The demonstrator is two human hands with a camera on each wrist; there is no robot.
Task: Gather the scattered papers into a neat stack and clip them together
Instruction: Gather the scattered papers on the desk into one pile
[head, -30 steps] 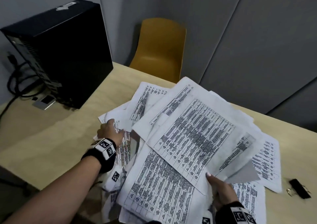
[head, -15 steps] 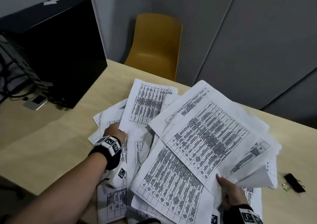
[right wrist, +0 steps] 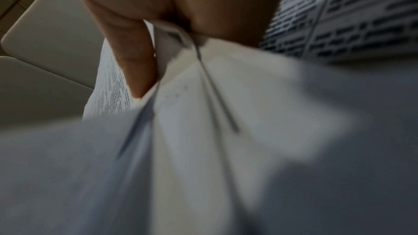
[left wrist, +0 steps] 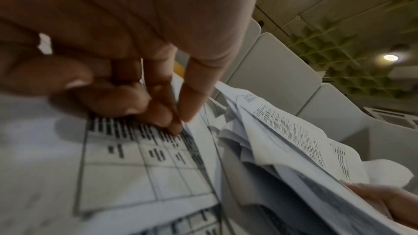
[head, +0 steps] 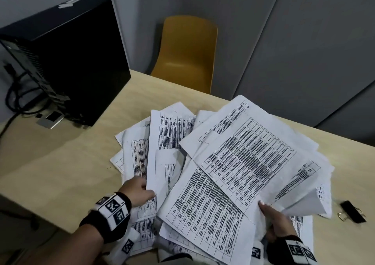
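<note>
cables (head: 19,94) trail down the left edge of the head view, behind a black computer tower (head: 67,57) standing on the pale wooden table (head: 60,163) in the upper left. a small silver device (head: 50,119) lies at the tower's foot. lower left, the left hand (head: 138,190) sits among the printed papers (head: 172,134); in the left wrist view its fingers (left wrist: 158,85) are curled, tips pinching the edge of a sheet against the pile. papers fan across the centre of the frame, overlapping and unaligned, some flat on the table, some raised. top centre, a yellow chair (head: 186,51) stands behind the table against grey wall panels (head: 304,51). lower right, the right hand (head: 278,222) grips a tilted bundle of sheets, thumb on top, fingers underneath; the right wrist view shows paper pinched between the digits. far right, a black binder clip (head: 352,212) lies on bare table, just beside the papers, not touching them.
</note>
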